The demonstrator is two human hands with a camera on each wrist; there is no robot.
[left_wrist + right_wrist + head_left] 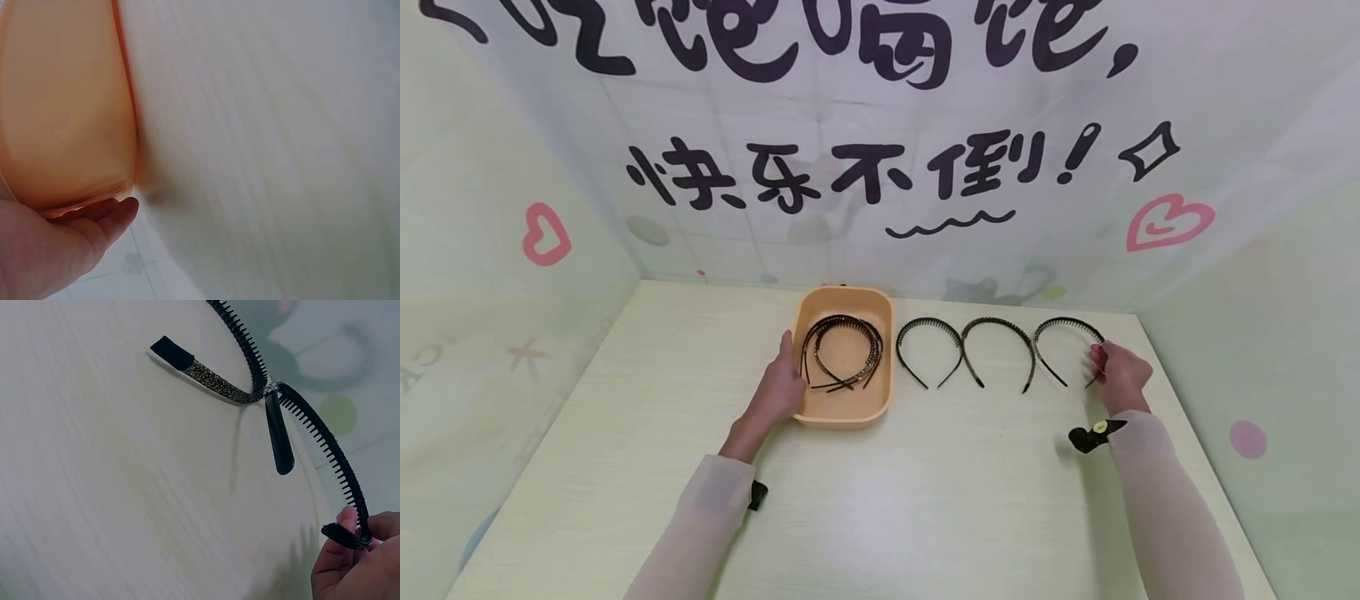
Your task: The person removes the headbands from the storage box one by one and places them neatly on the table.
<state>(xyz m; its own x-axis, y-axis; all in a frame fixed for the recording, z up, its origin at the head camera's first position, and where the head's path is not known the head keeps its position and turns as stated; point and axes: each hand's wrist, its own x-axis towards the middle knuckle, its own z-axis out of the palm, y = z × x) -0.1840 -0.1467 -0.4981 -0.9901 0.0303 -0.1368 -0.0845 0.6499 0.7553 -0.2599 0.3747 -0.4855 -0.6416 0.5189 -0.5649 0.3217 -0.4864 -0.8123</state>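
An orange plastic basin (844, 422) holds several dark headbands (874, 333) lying overlapped. At its left side, my left hand (781, 387) grips the wall; in the left wrist view its fingers (119, 219) lie along the outside, and the thumb is mostly hidden there. My right hand (1123, 377) pinches one end of the rightmost black toothed headband (334, 450) between thumb and fingers. That headband's other end crosses a headband with a speckled band and black tip (215, 381). In the head view this middle headband (997, 322) stands between the held one and another toothed headband (928, 322).
The pale wood-grain table (880, 508) meets a printed white back curtain (820, 242) just behind the basin and headbands. Curtain panels also close in the left and right sides. A dark wrist camera (1093, 435) sits by the right cuff.
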